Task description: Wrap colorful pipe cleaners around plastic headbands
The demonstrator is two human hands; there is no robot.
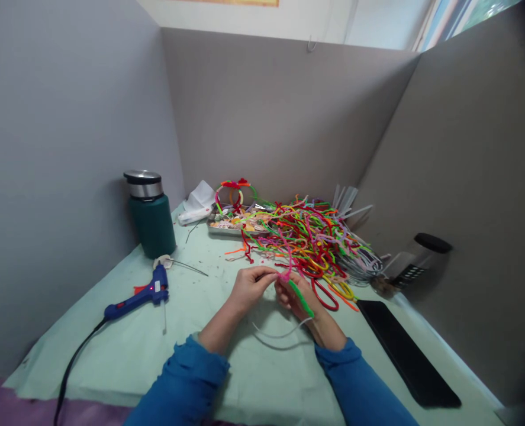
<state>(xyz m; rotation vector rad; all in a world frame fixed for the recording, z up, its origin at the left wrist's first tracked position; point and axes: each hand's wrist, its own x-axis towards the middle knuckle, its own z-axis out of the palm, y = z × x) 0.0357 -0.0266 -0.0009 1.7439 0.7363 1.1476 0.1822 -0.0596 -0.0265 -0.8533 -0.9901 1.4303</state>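
My left hand (pixel 250 287) pinches a pink pipe cleaner (pixel 285 276) between thumb and fingertips, low over the middle of the table. My right hand (pixel 305 291) is closed beside it, gripping a wire hoop (pixel 280 336) partly wrapped in a fuzzy green pipe cleaner (pixel 302 299). The pink strand meets the green-wrapped part at the fingertips, and a loose length of it rises upward. Bare pale wire curves from the green part down to the left. My fingers hide the exact joint. Behind my hands lies a tangled heap of colourful pipe cleaners (pixel 315 228).
At left a blue glue gun (pixel 135 297) trails its black cord, near a green bottle (pixel 150 219). A metal tray (pixel 233 232) of small pieces and a wrapped hoop (pixel 220 195) stand behind. At right are a black slab (pixel 406 349) and a tipped clear cup (pixel 415 260). Grey panels (pixel 284 112) enclose the table.
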